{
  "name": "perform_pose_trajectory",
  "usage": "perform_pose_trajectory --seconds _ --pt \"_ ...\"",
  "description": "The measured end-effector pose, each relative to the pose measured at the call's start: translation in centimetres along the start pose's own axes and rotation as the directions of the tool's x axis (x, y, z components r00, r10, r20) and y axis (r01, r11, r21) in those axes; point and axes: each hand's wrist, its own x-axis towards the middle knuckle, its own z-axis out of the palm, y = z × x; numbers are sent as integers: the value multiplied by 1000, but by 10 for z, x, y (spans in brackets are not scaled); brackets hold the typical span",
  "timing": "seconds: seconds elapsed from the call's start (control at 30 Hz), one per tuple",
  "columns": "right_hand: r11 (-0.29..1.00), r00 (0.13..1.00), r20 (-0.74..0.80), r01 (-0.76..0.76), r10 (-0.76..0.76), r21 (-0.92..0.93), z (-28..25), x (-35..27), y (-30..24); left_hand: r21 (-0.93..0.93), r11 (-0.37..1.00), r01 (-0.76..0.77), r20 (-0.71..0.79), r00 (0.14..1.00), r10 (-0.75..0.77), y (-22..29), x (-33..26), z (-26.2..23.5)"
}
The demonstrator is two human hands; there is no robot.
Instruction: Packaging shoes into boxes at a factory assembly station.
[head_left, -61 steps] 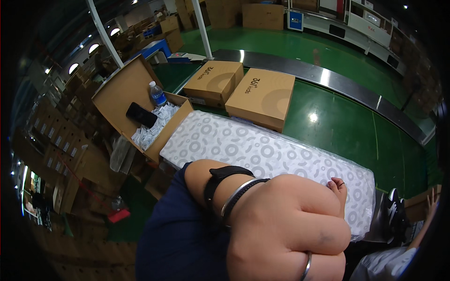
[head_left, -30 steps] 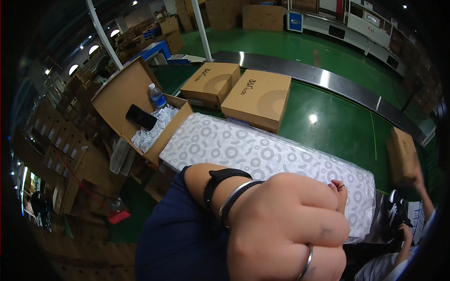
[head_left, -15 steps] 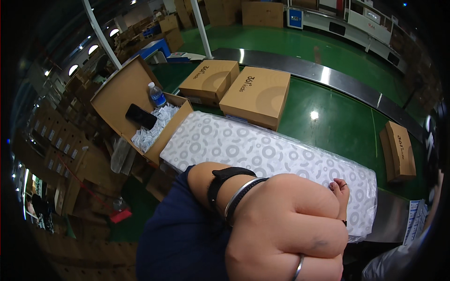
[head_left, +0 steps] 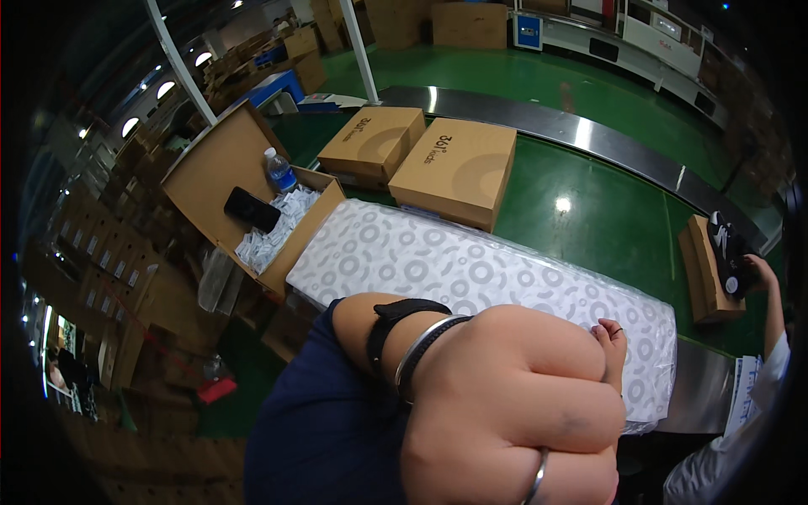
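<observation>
Very near the camera, my left hand (head_left: 522, 396) is a closed fist with its back and bent fingers showing. A bracelet, a dark strap and a ring are on it; its palm side is hidden. Beyond it my right hand (head_left: 613, 341) rests at the right part of a plastic-wrapped stack of white paper (head_left: 396, 244) with grey rings. Its fingers are curled in, with nothing visible in them. At the right edge a co-worker's hand (head_left: 764, 271) holds a black shoe (head_left: 729, 252) over a small brown box (head_left: 700, 273).
Two closed brown shoe boxes (head_left: 370, 143) lie beyond the paper stack on the green belt (head_left: 581, 236). An open carton (head_left: 307, 240) on the left holds small white packets (head_left: 273, 236), a water bottle (head_left: 281, 172) and a black phone (head_left: 251, 209). A metal rail (head_left: 539, 118) borders the belt.
The co-worker's arm has come in from the right with the black shoe over the small box. My left fist has shifted slightly; my right hand stays in place.
</observation>
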Motion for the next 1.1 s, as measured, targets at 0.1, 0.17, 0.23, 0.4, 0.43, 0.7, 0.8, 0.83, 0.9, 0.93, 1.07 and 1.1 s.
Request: perform_pose_trajectory --seconds 0.1,0.17,0.23,0.4,0.43,0.7,0.8,0.83,0.9,0.93,1.07,1.1 --pt "1000 1000 -13 -23 22 -20 -2 1 4 56 930 364 -116 927 -357 26 12 11" --pt "999 1000 -5 -25 25 -21 -4 4 9 76 927 368 -99 927 -361 30 13 10" --pt "1000 1000 7 -30 30 -8 -4 5 11 93 925 370 -85 928 -363 29 15 12" --pt "999 1000 8 -5 5 -38 0 -2 -1 150 974 171 -256 958 -128 15 14 24" --pt "1000 1000 17 6 -6 -26 0 -4 -3 148 974 169 -257 958 -128 18 14 25" --pt "999 1000 18 5 -4 -47 2 -1 -6 38 956 290 -85 954 -286 22 15 15" --pt "999 1000 22 -2 3 -46 0 0 -2 -218 840 496 307 852 -423 26 17 -15" --pt "999 1000 18 -8 9 -46 -1 0 -1 -215 840 498 306 851 -427 25 16 -5" --pt "999 1000 23 -12 12 -33 -2 2 2 75 967 245 -186 956 -228 25 14 27" --pt "1000 1000 24 -13 14 -20 -3 2 4 78 966 245 -185 956 -228 31 15 28" --pt "1000 1000 26 -12 12 -11 -3 0 4 49 973 224 -58 974 -221 19 12 14" --pt "1000 999 31 -7 7 -3 -4 1 6 2 1000 -15 70 997 15 9 9 9"
